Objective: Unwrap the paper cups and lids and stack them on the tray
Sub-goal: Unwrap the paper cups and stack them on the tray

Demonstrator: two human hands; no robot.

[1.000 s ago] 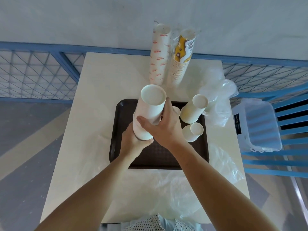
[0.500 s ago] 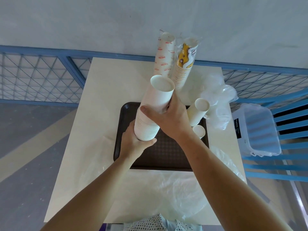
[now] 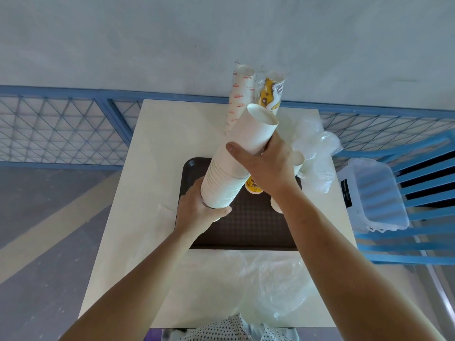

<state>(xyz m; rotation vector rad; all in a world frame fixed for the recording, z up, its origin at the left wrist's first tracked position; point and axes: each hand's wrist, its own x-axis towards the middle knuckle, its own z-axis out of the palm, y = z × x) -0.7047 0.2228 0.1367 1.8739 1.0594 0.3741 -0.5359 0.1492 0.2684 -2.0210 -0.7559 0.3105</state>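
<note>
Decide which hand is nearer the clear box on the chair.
Right. The right hand grips the cup stack high, toward the box; left hand holds its base, farther away.

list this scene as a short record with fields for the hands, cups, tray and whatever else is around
left hand: grips the bottom of the white cup stack
right hand: grips the stack's upper part
stack: unwrapped, tilted, over the tray
on tray: a yellow cup, partly hidden
far edge of table: two wrapped cup sleeves
near edge: empty plastic wrap
chair: clear plastic box
</note>
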